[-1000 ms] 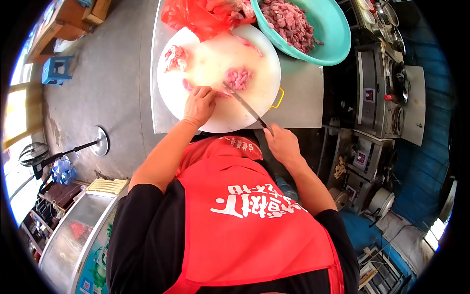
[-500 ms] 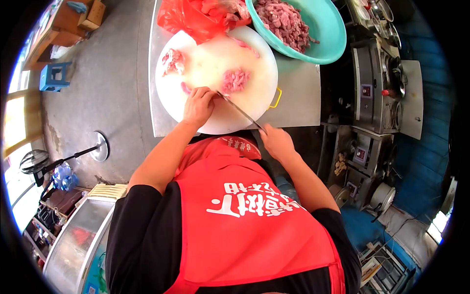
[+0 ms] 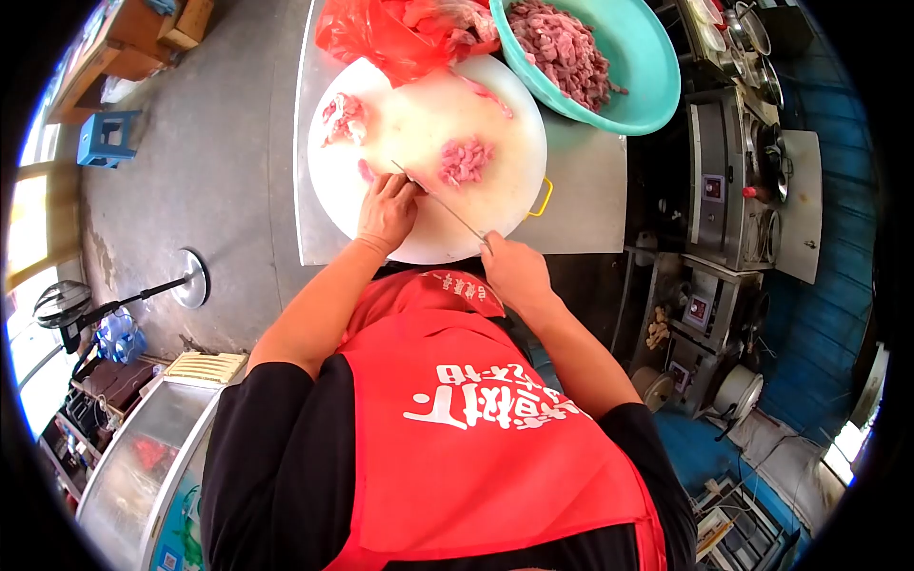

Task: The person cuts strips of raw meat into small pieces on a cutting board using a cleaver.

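On the round white cutting board (image 3: 409, 124), my left hand (image 3: 388, 211) presses down with curled fingers on a piece of raw meat (image 3: 366, 170), whose pink end shows past the fingers. The rest of that piece is hidden beneath the hand. My right hand (image 3: 517, 274) is closed round the handle of a knife (image 3: 446, 206). Its thin blade slants across the board, the tip right by my left fingertips. A small heap of cut meat (image 3: 465, 161) lies just right of the blade. A fattier chunk of meat (image 3: 344, 119) and a thin strip (image 3: 488, 94) lie farther back.
Behind the board sits a red plastic bag (image 3: 390, 43) with meat in it. A turquoise basin (image 3: 647, 81) of cut meat stands at the back right, close to the board. The board has a yellow handle (image 3: 542, 198) and rests on a metal table (image 3: 586, 190).
My right hand has moved left and slightly forward, carrying the knife along, so the blade tip now reaches farther over by my left fingers. The left hand stays about where it was.
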`<state>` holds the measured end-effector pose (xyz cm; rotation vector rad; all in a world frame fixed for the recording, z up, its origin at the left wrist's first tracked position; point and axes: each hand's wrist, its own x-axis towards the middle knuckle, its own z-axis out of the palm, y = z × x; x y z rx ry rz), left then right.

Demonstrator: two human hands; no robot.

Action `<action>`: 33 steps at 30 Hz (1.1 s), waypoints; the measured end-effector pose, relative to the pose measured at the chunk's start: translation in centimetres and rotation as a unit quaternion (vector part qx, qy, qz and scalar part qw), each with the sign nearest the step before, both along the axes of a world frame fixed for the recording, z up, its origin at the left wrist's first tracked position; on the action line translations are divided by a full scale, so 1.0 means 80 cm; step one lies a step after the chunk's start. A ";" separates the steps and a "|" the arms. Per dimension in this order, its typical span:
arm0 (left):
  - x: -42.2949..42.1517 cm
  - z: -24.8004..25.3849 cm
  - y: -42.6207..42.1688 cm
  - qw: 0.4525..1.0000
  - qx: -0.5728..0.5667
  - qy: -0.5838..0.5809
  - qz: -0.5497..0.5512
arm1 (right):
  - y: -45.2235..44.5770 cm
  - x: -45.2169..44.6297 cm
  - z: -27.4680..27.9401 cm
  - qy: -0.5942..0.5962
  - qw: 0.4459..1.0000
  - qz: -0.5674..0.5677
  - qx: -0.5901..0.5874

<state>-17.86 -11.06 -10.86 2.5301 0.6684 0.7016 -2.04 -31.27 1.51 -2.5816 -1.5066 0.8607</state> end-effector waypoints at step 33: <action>-0.010 0.001 0.005 0.999 -0.011 -0.037 0.014 | 0.020 -0.017 -0.010 0.022 0.999 -0.004 0.035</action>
